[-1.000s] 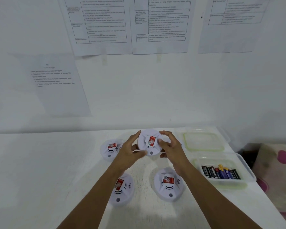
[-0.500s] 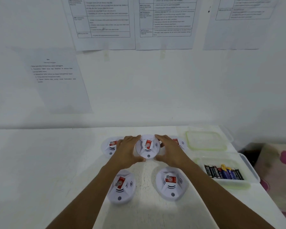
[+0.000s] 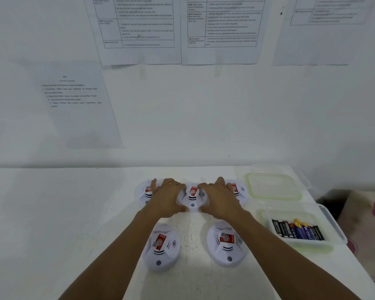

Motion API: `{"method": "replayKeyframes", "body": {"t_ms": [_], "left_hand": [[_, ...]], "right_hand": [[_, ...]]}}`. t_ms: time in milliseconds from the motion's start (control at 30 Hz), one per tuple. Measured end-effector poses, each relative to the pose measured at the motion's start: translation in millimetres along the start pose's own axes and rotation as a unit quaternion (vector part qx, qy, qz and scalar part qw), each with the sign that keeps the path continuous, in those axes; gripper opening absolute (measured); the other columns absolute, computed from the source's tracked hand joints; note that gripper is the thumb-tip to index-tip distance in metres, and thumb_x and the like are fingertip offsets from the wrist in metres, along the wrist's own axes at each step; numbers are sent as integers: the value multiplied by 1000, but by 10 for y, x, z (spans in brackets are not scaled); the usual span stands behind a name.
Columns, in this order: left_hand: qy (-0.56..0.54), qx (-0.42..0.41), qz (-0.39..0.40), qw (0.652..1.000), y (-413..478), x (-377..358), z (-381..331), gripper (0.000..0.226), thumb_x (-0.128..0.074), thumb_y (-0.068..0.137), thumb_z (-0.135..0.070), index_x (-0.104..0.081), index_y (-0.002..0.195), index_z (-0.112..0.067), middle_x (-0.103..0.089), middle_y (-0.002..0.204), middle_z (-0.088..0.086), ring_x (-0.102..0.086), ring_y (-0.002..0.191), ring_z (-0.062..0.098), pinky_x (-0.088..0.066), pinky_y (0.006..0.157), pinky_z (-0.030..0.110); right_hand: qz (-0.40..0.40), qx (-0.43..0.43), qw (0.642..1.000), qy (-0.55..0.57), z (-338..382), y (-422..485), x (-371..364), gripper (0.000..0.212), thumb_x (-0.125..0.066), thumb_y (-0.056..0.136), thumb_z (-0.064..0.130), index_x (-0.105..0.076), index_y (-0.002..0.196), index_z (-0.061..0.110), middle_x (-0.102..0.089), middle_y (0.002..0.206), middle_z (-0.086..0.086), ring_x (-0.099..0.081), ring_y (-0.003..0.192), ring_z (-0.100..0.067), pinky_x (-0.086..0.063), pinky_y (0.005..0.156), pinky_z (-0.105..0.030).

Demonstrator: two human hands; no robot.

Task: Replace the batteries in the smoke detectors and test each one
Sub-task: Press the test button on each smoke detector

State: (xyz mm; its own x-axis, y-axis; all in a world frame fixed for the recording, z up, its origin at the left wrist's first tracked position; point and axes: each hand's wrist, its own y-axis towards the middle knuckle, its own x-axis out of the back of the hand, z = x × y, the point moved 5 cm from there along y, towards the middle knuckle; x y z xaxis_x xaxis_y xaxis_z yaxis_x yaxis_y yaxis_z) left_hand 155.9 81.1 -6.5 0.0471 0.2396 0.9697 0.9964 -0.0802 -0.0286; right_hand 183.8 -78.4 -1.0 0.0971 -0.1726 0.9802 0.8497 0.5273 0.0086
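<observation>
Now that the middle smoke detector (image 3: 193,199) rests on the worktop (image 3: 52,213), rather than raised off it as it was a second ago, it fills the gap in the back row between the back-left detector (image 3: 145,191) and the back-right detector (image 3: 237,189). The left hand (image 3: 168,199) and right hand (image 3: 222,199) cup its two sides, fingers (image 3: 170,183) curled round its rim, grasping it. I judge this unit is being put back, perhaps finished. Nearer lie the front-left detector (image 3: 160,245) and front-right detector (image 3: 225,242). To the right are a tub (image 3: 333,226) of batteries (image 3: 297,230) and its lid (image 3: 273,187).
</observation>
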Motion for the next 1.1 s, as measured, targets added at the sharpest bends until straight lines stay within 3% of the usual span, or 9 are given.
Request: {"method": "replayKeyframes", "body": {"t_ms": [267, 433, 567, 767, 900, 1100], "left_hand": [[-6, 18, 0, 1000, 8, 7, 48, 72, -67, 83, -55, -42, 145, -28, -46, 148, -7, -24, 146, 17, 6, 118, 57], [-3, 17, -1, 1000, -10, -20, 55, 75, -67, 84, -53, -38, 147, -26, -42, 152, -5, -24, 146, 18, 5, 119, 57], [-12, 10, -13, 1000, -38, 35, 24, 93, -67, 81, -60, -21, 154, -25, -20, 162, -3, -10, 150, 17, 8, 118, 54], [-39, -49, -26, 998, 71, 22, -363, 94, -67, 81, -60, -19, 155, -28, -20, 161, -5, -6, 150, 15, 11, 119, 52], [-22, -93, -5, 995, 230, -107, -755, 90, -66, 82, -59, -21, 154, -27, -27, 159, -4, -13, 149, 14, 11, 119, 51], [-7, -89, 20, 996, 500, -320, -1143, 104, -64, 75, -71, -19, 154, -23, -31, 158, -2, -21, 148, 17, 10, 119, 54]], "right_hand": [[-13, -10, 1000, 21, -35, 51, -36, 52, -63, 76, 38, -51, 125, 28, -66, 100, 5, -44, 105, -25, -40, 89, -46], [-20, -7, 1000, 14, -33, -14, -46, 59, -62, 80, 39, -45, 136, 31, -65, 112, 7, -43, 113, -24, -39, 91, -46], [-38, 7, 999, 0, -125, -133, 96, 74, -65, 82, 41, -32, 148, 33, -53, 136, 11, -35, 127, -20, -27, 87, -37], [-73, -14, 995, 69, -547, -377, 423, 50, -55, 89, 23, -46, 138, 29, -62, 118, 7, -48, 116, -19, -35, 96, -37], [-91, -22, 993, 66, -804, -547, 510, 35, -54, 88, 24, -59, 122, 27, -69, 104, 5, -63, 97, -22, -48, 87, -38], [-96, -39, 994, 25, -990, -718, 452, 36, -50, 94, 28, -56, 130, 29, -68, 112, 7, -62, 106, -18, -42, 91, -35]]}}
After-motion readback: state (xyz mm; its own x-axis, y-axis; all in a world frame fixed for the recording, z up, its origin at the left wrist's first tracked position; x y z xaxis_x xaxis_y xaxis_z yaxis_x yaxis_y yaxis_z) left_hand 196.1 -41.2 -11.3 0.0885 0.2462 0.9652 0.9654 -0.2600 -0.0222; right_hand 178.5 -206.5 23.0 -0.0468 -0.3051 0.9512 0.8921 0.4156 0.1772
